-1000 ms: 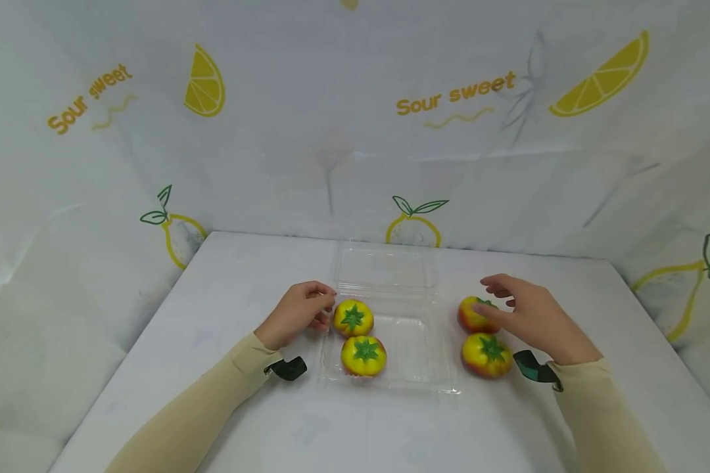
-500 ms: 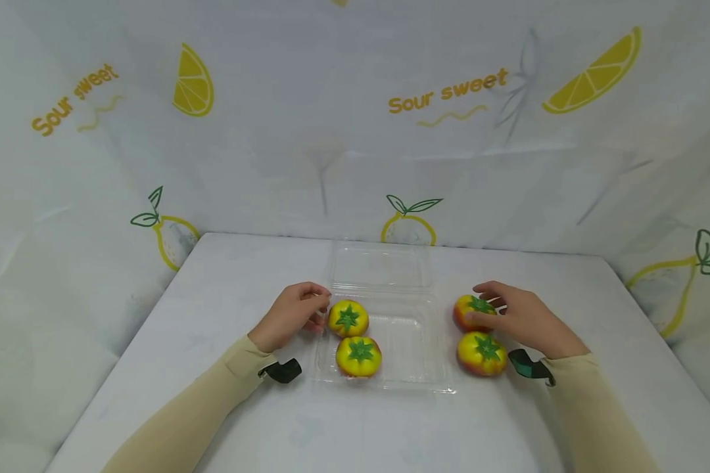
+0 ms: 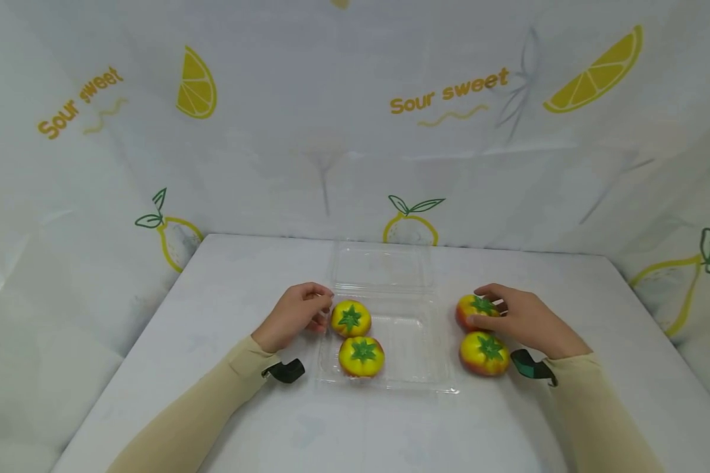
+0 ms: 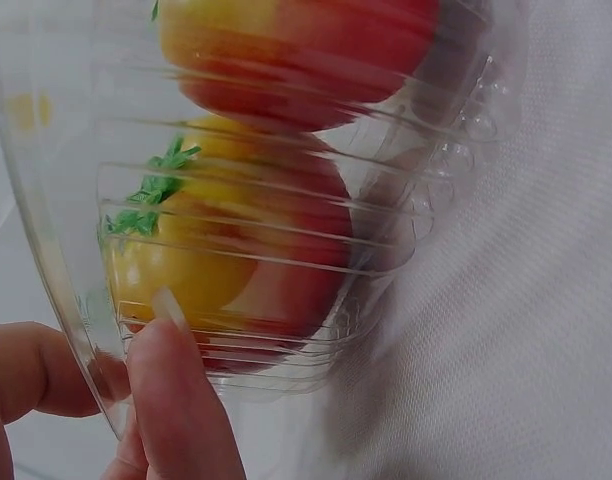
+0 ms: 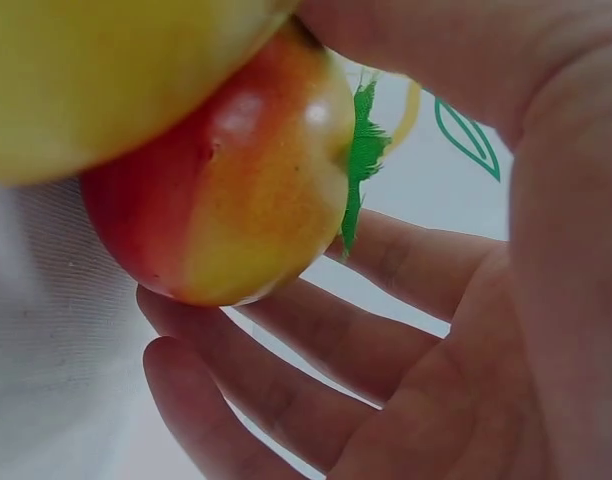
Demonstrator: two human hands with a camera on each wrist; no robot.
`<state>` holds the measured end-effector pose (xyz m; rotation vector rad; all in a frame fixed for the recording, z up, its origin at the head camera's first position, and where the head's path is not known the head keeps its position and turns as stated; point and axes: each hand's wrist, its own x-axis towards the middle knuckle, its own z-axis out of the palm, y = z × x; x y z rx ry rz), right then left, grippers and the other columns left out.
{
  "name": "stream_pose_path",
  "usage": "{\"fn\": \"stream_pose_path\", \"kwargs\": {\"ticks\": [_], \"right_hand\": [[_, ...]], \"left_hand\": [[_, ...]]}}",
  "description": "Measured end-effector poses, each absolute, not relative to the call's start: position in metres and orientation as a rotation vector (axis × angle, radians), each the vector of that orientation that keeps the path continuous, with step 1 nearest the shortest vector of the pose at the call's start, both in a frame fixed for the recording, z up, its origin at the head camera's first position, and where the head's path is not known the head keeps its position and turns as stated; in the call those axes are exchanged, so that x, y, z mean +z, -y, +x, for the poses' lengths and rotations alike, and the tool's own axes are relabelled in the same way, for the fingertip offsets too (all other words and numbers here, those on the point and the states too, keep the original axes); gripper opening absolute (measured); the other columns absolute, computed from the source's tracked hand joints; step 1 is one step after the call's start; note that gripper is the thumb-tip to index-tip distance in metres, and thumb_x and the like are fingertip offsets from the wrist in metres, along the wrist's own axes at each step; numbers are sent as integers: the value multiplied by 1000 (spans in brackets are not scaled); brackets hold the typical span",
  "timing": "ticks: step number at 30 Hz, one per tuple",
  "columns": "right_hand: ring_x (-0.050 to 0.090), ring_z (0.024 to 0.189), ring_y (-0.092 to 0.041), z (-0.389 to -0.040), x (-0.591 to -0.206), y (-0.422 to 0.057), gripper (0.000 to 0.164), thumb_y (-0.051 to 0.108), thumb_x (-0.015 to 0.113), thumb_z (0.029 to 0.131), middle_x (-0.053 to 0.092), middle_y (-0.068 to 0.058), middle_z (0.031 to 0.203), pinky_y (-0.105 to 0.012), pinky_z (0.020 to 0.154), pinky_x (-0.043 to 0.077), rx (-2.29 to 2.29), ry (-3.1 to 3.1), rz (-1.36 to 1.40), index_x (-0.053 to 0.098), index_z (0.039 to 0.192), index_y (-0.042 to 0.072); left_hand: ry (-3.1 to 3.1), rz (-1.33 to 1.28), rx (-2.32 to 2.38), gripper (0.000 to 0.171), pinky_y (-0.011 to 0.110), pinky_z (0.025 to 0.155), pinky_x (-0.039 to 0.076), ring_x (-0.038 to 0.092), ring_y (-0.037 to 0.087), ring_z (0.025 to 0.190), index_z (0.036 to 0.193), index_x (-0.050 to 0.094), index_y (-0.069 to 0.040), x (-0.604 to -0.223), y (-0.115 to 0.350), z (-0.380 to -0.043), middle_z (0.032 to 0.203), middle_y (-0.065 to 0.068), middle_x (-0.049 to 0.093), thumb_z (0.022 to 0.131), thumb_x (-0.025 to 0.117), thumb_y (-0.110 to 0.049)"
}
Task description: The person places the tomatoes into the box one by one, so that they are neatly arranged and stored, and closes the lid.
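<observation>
A clear plastic clamshell box (image 3: 411, 351) lies with its lid folded back on the table. My left hand (image 3: 296, 314) pinches the box's left rim between thumb and fingers, as the left wrist view shows. Inside along that side sit two yellow-red tomatoes with green star-shaped tops, a far tomato (image 3: 351, 319) and a near tomato (image 3: 361, 357). To the right of the box are two more: the back tomato (image 3: 469, 311) and the front tomato (image 3: 484, 355). My right hand (image 3: 529, 320) holds the back one, thumb on its near side and fingers curled round its far side (image 5: 236, 190).
The box's lid (image 3: 381, 266) lies flat behind its base. A white cloth covers the table (image 3: 254, 420). Behind it hangs a white curtain (image 3: 307, 85) printed with lemons and lettering.
My right hand has lowered and moved in onto the back right tomato, its fingers closing round it. The left hand stays at the box's rim. The head view has shifted slightly.
</observation>
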<state>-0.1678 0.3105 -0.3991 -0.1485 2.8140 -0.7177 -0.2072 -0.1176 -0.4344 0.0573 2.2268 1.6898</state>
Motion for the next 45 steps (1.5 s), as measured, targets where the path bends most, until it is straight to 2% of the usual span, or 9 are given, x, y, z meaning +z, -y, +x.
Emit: {"fn": "stream_pose_path", "kwargs": {"ticks": [24,34,45], "right_hand": [[66,120,-39,-168,-397,-313,76,64,74,95,65,-24,141,-57,95,59,-717,-2844,-146,61,147,10],[65,121,-42,-168,-394,-317,80,66,71,96,65,-25,140,-59,95,59,-692,-2859,-121,58,148,7],[64,124,-43,-166,-391,-321,79,67,72,96,66,-25,139,-61,96,59,-700,-2863,-110,58,148,9]], "left_hand": [[-2227,79,1690,33,27,68,64,68,19,75,129,69,-1,-433,118,-209,109,13,72,106,64,-25],[-2228,82,1687,33,27,69,64,68,19,75,129,69,-2,-435,119,-209,109,14,72,106,64,-25],[-2240,92,1681,33,27,69,64,68,19,75,128,69,-1,-435,119,-207,107,13,71,106,64,-25]]}}
